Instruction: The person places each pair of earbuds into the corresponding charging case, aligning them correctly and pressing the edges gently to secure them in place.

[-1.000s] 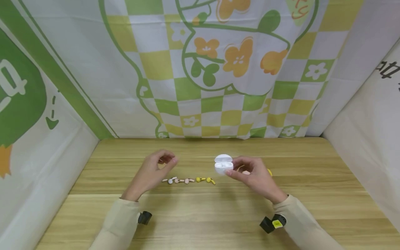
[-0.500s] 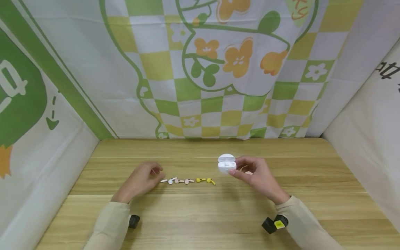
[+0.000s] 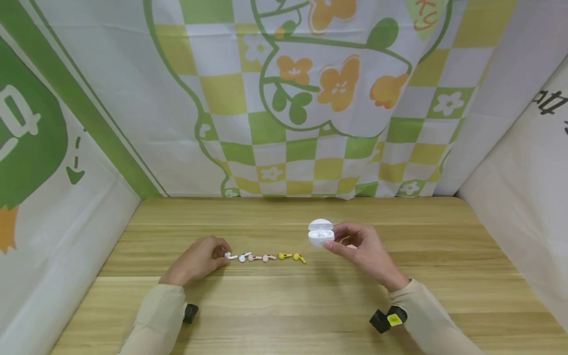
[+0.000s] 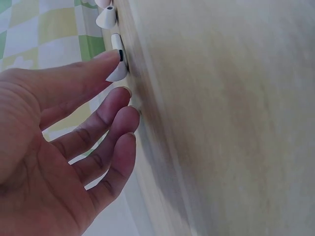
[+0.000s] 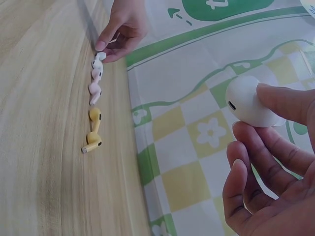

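My left hand [image 3: 200, 260] is at the left end of a row of earbuds, pinching a white earbud [image 3: 230, 256] low at the table between thumb and index finger. The left wrist view shows the thumb over that white earbud [image 4: 117, 73], with the other fingers loosely bent. Beside it lies a second white earbud [image 3: 244, 257]. My right hand [image 3: 366, 254] holds a white earbud charging case [image 3: 321, 235] above the table, its lid raised and its opening facing me. In the right wrist view the case's [image 5: 250, 104] rounded underside shows, with a dark port.
Two pink earbuds [image 3: 267, 258] and two yellow earbuds [image 3: 298, 257] continue the row to the right on the wooden table [image 3: 284, 305]. A pale pink object [image 3: 351, 246] is mostly hidden behind my right hand. A patterned cloth [image 3: 301, 148] hangs at the table's far edge.
My left hand has moved left and down from above the row to its leftmost white earbud, more of which now shows. The right hand and open case shifted slightly right.
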`<state>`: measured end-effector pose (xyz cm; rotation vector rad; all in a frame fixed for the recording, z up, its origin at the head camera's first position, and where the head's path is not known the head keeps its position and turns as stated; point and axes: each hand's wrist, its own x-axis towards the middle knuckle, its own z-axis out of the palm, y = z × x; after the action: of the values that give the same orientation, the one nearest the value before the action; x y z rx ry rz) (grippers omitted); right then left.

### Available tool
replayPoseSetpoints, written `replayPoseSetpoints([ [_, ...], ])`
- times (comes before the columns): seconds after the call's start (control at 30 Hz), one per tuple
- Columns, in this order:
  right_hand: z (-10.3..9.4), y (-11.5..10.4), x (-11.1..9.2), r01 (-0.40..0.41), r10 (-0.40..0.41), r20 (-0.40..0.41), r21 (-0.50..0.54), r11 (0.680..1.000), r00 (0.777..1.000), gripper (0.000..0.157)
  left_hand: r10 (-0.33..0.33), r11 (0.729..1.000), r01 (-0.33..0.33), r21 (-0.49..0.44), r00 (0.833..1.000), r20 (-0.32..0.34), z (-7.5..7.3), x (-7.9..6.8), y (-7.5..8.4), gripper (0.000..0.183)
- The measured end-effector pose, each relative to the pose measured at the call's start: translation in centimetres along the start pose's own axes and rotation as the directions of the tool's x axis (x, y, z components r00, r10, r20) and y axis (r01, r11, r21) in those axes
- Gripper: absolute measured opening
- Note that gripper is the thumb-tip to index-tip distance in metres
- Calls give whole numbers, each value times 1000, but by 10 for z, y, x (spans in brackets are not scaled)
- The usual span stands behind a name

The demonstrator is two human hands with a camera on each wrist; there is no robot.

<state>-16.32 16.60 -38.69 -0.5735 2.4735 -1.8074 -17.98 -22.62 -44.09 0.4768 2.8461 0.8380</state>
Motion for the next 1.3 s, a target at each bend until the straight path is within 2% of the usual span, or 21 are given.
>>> replayPoseSetpoints([
  [0.27,4,0,0,4,-4,6,12,1000,1000,19,-9,1000,9,7,1000,-17,1,1,-1,7],
  [0.47,6,-2,0,0,0,9,11,1000,1000,19,-5,1000,6,1,999,-48,-7,1,5,3],
  [0.83,11,-1,6,-42,42,4,-2,999,999,22,91,994,-98,-55,990,-109,-23,10,38,7],
  [1.03,14,2,10,-69,69,0,21,997,998,25,127,987,-141,-79,979,-161,-24,15,59,7],
  [1.3,17,6,14,-91,91,6,42,995,996,26,147,975,-174,-140,972,-184,-25,19,79,16],
])
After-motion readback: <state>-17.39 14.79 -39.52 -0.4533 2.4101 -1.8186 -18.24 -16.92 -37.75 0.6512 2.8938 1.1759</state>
